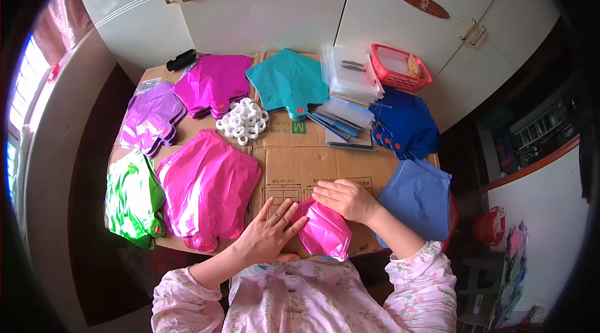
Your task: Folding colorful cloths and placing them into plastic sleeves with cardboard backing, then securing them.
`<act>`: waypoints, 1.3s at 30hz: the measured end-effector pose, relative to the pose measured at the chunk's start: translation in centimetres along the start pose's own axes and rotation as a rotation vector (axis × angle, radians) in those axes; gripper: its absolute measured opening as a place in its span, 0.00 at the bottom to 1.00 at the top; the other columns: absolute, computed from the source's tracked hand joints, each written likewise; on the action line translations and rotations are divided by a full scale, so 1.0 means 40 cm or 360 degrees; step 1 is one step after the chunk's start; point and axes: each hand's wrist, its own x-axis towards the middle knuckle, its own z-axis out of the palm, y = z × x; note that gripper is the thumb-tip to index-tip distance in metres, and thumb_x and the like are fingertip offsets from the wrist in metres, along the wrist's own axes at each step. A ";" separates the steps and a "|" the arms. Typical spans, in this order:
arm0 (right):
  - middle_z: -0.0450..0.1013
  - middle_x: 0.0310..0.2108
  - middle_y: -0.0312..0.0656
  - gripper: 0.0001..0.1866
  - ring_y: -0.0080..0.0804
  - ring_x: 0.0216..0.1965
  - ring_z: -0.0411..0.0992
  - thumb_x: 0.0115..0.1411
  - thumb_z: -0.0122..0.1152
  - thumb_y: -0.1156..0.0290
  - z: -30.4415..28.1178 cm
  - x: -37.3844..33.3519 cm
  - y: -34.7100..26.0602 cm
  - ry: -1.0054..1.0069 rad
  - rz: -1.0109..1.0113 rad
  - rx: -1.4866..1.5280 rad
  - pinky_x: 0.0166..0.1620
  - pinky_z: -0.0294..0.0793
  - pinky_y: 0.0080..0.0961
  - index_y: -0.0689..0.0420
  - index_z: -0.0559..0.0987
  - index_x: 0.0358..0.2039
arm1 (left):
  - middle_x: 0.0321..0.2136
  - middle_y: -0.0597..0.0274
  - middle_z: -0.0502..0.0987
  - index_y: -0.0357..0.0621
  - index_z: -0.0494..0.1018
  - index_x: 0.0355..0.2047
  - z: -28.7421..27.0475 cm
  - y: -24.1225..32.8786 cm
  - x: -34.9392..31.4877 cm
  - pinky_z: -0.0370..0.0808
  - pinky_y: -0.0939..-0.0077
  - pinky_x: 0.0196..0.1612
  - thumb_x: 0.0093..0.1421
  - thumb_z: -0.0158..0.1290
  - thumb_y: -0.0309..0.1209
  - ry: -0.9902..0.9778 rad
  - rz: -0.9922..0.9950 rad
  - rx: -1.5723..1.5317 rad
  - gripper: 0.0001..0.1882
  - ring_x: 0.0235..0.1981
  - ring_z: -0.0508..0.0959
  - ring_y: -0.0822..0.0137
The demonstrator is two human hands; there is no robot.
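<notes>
A bright pink deflated foil balloon (325, 234), which looks folded, lies on the cardboard at the near edge, in front of my body. My left hand (267, 231) rests flat along its left side, fingers stretched out and touching the foil. Across its upper edge lies my right hand (347, 200), fingers extended and close together, pressing down. What is under the right palm is hidden. Left of my left hand sits a stack of larger pink foil balloons (209, 183), spread flat with rounded necks toward me.
Around the cardboard (290, 161) lie green (132, 192), lilac (150, 114), magenta (212, 80), teal (287, 80), dark blue (409, 121) and pale blue (415, 198) foil stacks. White rings (242, 120), clear plastic packets (350, 70) and a red basket (400, 76) stand farther back, before white cabinets (269, 8).
</notes>
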 end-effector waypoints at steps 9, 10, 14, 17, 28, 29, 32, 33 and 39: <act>0.62 0.60 0.37 0.27 0.34 0.61 0.60 0.56 0.48 0.68 -0.063 -0.048 -0.063 -0.0480 -0.0070 0.0269 0.63 0.57 0.37 0.53 0.67 0.58 | 0.61 0.44 0.58 0.49 0.52 0.64 0.000 0.010 0.005 0.43 0.45 0.64 0.53 0.42 0.66 -0.0048 0.0006 0.0046 0.46 0.65 0.53 0.51; 0.62 0.60 0.37 0.28 0.34 0.61 0.59 0.56 0.48 0.67 -0.060 -0.051 -0.065 -0.0502 -0.0058 0.0260 0.63 0.55 0.37 0.53 0.66 0.59 | 0.60 0.44 0.58 0.49 0.52 0.64 0.000 0.012 0.005 0.43 0.45 0.64 0.53 0.42 0.66 -0.0045 -0.0002 0.0047 0.47 0.65 0.53 0.50; 0.59 0.62 0.38 0.33 0.35 0.64 0.56 0.53 0.53 0.61 -0.050 -0.068 -0.080 -0.0572 -0.0061 0.0122 0.66 0.50 0.38 0.54 0.63 0.60 | 0.61 0.45 0.57 0.49 0.52 0.64 -0.005 0.026 0.002 0.43 0.44 0.64 0.54 0.41 0.65 -0.0081 -0.0025 0.0051 0.46 0.65 0.53 0.52; 0.56 0.63 0.40 0.39 0.35 0.65 0.52 0.48 0.59 0.56 -0.080 -0.076 -0.123 -0.0615 0.0107 0.0384 0.67 0.46 0.38 0.55 0.62 0.61 | 0.61 0.49 0.59 0.46 0.55 0.63 0.010 0.044 -0.007 0.46 0.47 0.64 0.58 0.42 0.56 -0.0079 0.0101 0.0013 0.39 0.65 0.55 0.57; 0.67 0.55 0.41 0.20 0.35 0.59 0.63 0.57 0.49 0.70 -0.087 -0.136 -0.233 -0.0334 0.0292 0.0415 0.60 0.62 0.32 0.56 0.73 0.51 | 0.43 0.61 0.77 0.39 0.75 0.46 0.074 0.152 -0.058 0.73 0.75 0.41 0.48 0.51 0.29 0.0799 0.0298 -0.0271 0.22 0.43 0.76 0.68; 0.70 0.53 0.41 0.18 0.35 0.58 0.65 0.57 0.49 0.71 -0.105 -0.130 -0.231 -0.0287 0.0327 0.0484 0.59 0.65 0.30 0.56 0.76 0.48 | 0.41 0.63 0.78 0.39 0.75 0.45 0.063 0.148 -0.054 0.73 0.75 0.39 0.48 0.52 0.28 0.0808 0.0257 -0.0358 0.22 0.40 0.77 0.68; 0.77 0.35 0.40 0.10 0.33 0.40 0.75 0.54 0.60 0.71 -0.172 -0.080 -0.220 0.0172 0.0607 0.0879 0.43 0.74 0.28 0.57 0.80 0.36 | 0.28 0.61 0.79 0.40 0.78 0.40 0.033 0.119 -0.028 0.72 0.74 0.26 0.45 0.57 0.23 0.0940 -0.0119 -0.0975 0.19 0.25 0.77 0.65; 0.77 0.33 0.40 0.09 0.32 0.37 0.75 0.53 0.62 0.71 -0.186 -0.069 -0.219 0.0243 0.0741 0.1045 0.40 0.74 0.29 0.57 0.80 0.36 | 0.26 0.60 0.79 0.40 0.79 0.39 0.020 0.108 -0.025 0.71 0.73 0.23 0.44 0.58 0.22 0.0903 -0.0247 -0.1208 0.18 0.23 0.77 0.64; 0.73 0.24 0.33 0.13 0.13 0.25 0.66 0.53 0.67 0.67 -0.157 -0.032 -0.214 0.0225 0.1443 0.1430 0.29 0.68 0.16 0.64 0.80 0.32 | 0.11 0.76 0.63 0.34 0.72 0.15 0.033 0.055 0.003 0.55 0.82 0.14 0.55 0.61 0.31 0.0658 -0.0869 -0.2171 0.17 0.14 0.59 0.86</act>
